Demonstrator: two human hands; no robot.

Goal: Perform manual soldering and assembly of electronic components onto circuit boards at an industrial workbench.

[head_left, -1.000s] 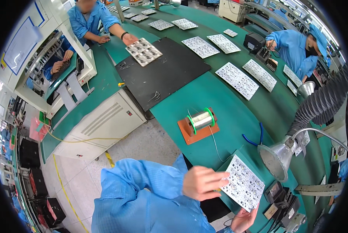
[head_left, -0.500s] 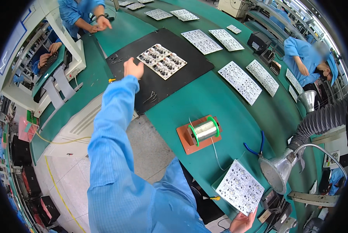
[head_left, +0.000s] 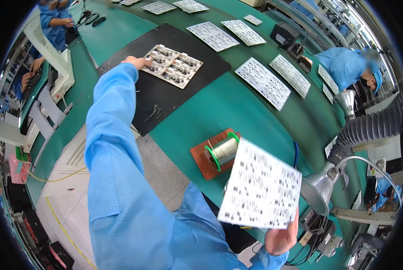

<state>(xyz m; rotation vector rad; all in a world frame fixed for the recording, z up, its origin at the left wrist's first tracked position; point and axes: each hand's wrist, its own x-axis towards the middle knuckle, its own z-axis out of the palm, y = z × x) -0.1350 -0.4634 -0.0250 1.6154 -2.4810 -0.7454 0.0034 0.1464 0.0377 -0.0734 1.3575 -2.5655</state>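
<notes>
White PCB is pinched at lower rt. corner by r. hand, over table near edge; populated PCB, btwn l. & r. corners of black mat, is touched by l. hand, pinch can't be told.

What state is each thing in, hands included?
Left hand: at component board's left edge, grip unclear
Right hand: holding white board
White board: raised
Component board: components facing up
Wire spool: wound, sideways on brown stand
Blue handle: partly hidden
Metal hood: mouth open
</notes>
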